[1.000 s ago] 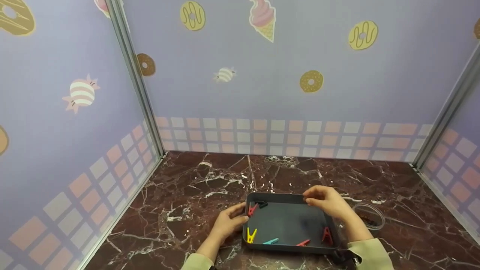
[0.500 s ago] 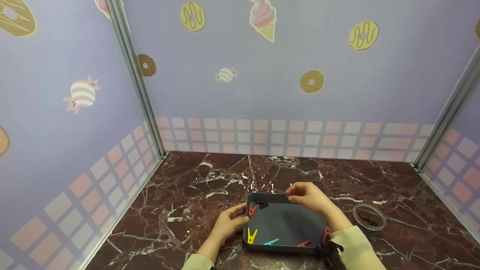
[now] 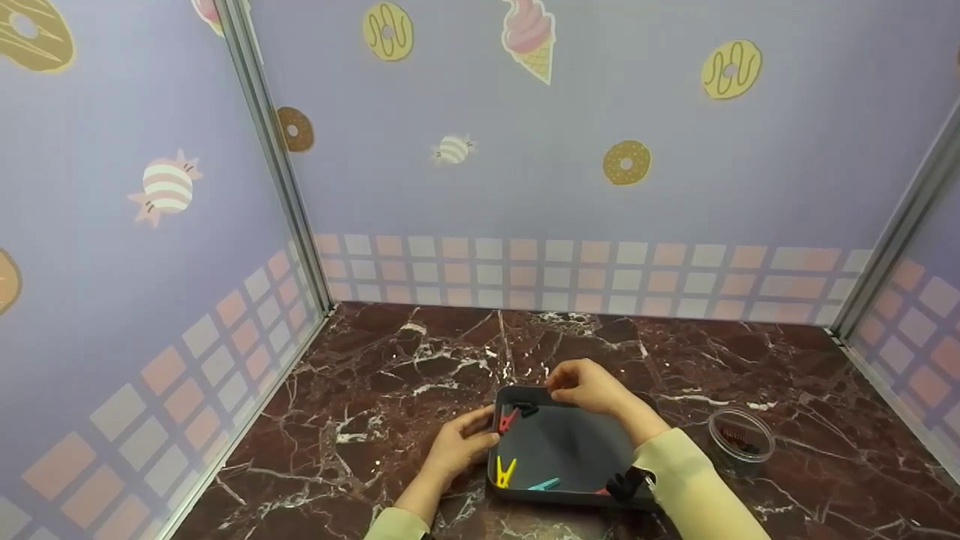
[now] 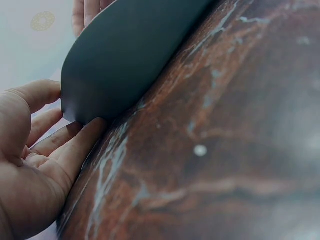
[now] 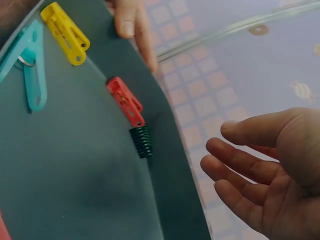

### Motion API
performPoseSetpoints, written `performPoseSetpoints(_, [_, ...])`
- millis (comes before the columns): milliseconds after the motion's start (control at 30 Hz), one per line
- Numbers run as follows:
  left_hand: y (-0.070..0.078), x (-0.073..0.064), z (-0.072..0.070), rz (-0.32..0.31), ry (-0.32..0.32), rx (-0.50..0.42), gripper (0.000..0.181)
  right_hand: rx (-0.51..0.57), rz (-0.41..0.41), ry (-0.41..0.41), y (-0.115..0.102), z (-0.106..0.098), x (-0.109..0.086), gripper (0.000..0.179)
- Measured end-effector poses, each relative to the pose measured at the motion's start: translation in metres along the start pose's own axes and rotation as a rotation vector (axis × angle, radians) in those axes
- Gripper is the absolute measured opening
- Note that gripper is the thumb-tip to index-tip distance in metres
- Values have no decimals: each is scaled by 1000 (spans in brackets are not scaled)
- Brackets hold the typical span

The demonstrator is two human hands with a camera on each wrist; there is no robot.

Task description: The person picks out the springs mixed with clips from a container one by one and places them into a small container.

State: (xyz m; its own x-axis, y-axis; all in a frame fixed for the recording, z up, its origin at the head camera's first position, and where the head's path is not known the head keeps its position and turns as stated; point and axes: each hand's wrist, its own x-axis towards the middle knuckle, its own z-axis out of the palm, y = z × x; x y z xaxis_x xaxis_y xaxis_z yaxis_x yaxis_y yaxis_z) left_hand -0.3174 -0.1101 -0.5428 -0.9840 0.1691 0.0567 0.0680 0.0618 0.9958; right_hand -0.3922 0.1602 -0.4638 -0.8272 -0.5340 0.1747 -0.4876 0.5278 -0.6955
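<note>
A dark grey tray [image 3: 574,450] lies on the table. My left hand [image 3: 454,450] holds its left wall, thumb over the rim and fingers outside. My right hand [image 3: 589,388] hovers over the tray's far wall; in the right wrist view its fingers are loosely bent, with nothing between them and the thumb. Along the tray's sides lie a red clothespin [image 5: 125,101], a yellow clothespin [image 5: 65,32] and a teal clothespin [image 5: 32,65]. A dark green coil spring [image 5: 141,141] touches the red one's end. Another red clothespin [image 3: 602,492] is partly covered by the right wrist.
Right of the tray stands a round clear tub [image 3: 741,435] with dark coiled pieces inside. The table [image 3: 405,352] is dark red marble-patterned. Patterned panels [image 3: 480,187] enclose it at the back and both sides, joined by metal posts [image 3: 262,150].
My right hand has moved left along the tray's far wall, and its sleeve and wrist now cover the tray's near right corner. The left hand has stayed on the left wall.
</note>
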Motion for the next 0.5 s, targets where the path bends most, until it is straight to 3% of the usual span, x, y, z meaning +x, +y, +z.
performPoseSetpoints(500, [0,0,0,-8,2,-5,60,-210,1,-88,-10,29,22,12])
